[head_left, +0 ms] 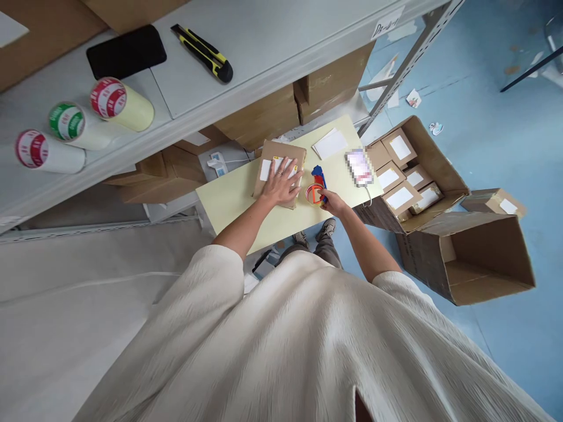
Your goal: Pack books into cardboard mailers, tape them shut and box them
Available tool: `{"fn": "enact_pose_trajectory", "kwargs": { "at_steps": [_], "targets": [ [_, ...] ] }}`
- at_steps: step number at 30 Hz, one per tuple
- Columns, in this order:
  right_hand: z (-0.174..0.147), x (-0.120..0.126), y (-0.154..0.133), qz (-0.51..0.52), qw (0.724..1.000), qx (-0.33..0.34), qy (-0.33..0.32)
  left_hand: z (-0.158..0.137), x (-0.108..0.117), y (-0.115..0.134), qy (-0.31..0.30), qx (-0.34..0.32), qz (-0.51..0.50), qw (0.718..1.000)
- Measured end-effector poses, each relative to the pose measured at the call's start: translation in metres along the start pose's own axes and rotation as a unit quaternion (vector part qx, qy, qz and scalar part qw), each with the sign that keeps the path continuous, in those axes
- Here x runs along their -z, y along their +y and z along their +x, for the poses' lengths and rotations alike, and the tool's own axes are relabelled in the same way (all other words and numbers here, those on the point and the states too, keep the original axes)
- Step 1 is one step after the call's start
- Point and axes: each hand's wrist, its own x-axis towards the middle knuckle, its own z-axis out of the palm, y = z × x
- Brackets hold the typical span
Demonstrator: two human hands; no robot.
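A closed cardboard box (269,153) with a white label (265,170) lies on the pale yellow tabletop (237,205). My left hand (281,183) rests flat across its top, fingers spread, covering part of the label. Just to the right, my right hand (333,201) is closed on the lower end of a tape dispenser (317,183), blue and red with a roll of tape in it. The dispenser is beside the box, over the tabletop; whether it touches the surface I cannot tell.
White paper slips (329,144) and a cabled phone (359,167) lie on the tabletop. At the right stand a carton (440,158) of small labelled boxes and an open carton (488,258). The shelf (272,35) above holds a utility knife (202,53), black phone (126,51) and tape rolls (132,108).
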Motion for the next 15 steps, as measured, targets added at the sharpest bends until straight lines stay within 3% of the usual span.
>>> {"fn": "enact_pose_trajectory", "kwargs": {
  "at_steps": [7,15],
  "targets": [
    [0.012,-0.013,-0.016,-0.020,1.000,0.007,-0.017,0.008,-0.005,0.020,0.030,0.091,-0.016,0.995],
    [0.011,0.004,-0.035,-0.066,0.998,0.003,-0.017,0.014,-0.001,0.028,0.024,0.136,-0.021,0.990]
  ]
}}
